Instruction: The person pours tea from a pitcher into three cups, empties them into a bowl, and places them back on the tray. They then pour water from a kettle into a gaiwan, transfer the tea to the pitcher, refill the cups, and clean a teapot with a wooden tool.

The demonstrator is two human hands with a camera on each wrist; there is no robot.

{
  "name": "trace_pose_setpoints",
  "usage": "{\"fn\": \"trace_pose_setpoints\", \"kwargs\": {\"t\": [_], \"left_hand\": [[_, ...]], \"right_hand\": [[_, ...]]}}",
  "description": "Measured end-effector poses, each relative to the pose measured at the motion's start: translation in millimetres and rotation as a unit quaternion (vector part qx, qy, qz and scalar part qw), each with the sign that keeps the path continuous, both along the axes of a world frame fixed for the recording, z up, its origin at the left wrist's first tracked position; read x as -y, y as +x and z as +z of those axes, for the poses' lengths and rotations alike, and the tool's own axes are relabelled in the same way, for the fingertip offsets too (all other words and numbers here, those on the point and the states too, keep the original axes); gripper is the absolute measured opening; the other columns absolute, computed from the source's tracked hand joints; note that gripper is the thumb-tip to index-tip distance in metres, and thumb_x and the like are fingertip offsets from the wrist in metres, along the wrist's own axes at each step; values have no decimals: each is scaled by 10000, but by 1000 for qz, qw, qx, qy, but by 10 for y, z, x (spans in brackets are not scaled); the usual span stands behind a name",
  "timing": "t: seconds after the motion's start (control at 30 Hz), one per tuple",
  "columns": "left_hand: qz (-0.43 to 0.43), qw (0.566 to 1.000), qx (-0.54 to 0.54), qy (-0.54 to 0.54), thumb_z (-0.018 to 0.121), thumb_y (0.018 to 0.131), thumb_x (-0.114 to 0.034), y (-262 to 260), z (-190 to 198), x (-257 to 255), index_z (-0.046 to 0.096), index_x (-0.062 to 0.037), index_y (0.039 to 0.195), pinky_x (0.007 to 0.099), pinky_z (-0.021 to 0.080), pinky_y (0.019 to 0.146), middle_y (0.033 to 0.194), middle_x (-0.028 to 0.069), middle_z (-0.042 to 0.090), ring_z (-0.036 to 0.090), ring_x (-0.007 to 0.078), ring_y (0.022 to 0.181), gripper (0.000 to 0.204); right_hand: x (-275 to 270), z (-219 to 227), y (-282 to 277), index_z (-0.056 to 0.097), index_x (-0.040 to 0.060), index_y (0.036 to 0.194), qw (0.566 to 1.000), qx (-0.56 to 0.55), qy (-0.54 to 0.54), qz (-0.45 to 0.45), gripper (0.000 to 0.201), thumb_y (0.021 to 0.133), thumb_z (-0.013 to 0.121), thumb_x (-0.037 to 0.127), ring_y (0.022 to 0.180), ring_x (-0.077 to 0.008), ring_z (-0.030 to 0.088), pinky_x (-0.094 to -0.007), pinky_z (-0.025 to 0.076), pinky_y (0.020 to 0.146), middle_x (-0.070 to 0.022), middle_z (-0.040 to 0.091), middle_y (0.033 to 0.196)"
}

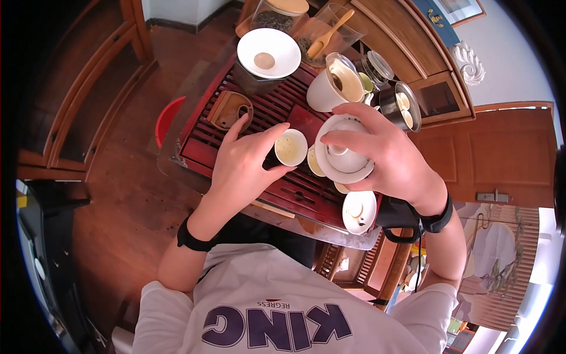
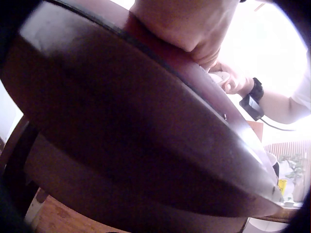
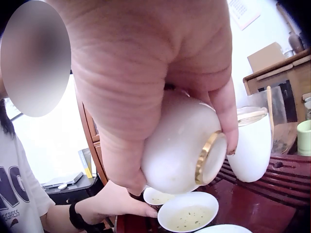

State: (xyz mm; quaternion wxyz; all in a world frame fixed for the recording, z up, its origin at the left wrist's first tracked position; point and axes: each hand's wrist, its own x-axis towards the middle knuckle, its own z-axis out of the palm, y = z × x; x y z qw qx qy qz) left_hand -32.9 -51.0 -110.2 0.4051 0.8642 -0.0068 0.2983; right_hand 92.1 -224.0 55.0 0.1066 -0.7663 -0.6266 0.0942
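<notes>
My right hand grips a white lidded gaiwan, tipped over the small teacups, with fingers across its lid and rim. The right wrist view shows its round body and gold-edged foot from the side. Below it stands a white teacup of pale yellow liquid with small dark bits. My left hand holds another filled teacup between thumb and index finger, beside a second cup. In the left wrist view, the dark tray edge hides most of the work.
The slatted red tea tray carries a white pitcher, a wooden stand, a white bowl and a small dish. A metal pot with cups stands at the right, a black kettle near my right forearm.
</notes>
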Motion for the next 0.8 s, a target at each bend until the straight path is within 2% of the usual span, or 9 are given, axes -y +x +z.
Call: {"fn": "trace_pose_setpoints", "kwargs": {"t": [0.13, 0.43, 0.5, 0.8], "left_hand": [[2, 1000, 21, 16, 867, 695, -198, 7, 3, 4, 617, -68, 1237, 497, 414, 1085, 969, 101, 736, 706, 225, 880, 611], [5, 1000, 13, 18, 880, 671, -157, 2, 0, 5, 640, -88, 1252, 509, 401, 1107, 1076, 86, 728, 687, 245, 994, 632], [13, 999, 23, 40, 866, 698, -204, 5, -1, 2, 615, -82, 1260, 500, 400, 1097, 1045, 79, 737, 704, 215, 902, 627], [15, 999, 25, 40, 870, 693, -193, 13, -2, 6, 617, -79, 1259, 497, 402, 1097, 1041, 81, 736, 705, 216, 905, 630]], "right_hand": [[146, 10, -2, 689, 121, 1149, 1000, -11, -3, -16, 681, 499, 869, 25, 1089, -371, 616, -429, 545, 916, -175, 564, 1261], [455, 99, -87, 691, 120, 1135, 997, 3, -48, -54, 661, 505, 877, 46, 1096, -379, 616, -433, 546, 919, -192, 565, 1266], [518, 109, -104, 693, 128, 1132, 996, 18, -61, -64, 665, 499, 881, 49, 1105, -377, 615, -437, 547, 920, -186, 564, 1280], [619, 159, -163, 688, 141, 1141, 989, 68, -109, -66, 706, 469, 888, 53, 1128, -363, 615, -426, 566, 902, -176, 558, 1297]]}}
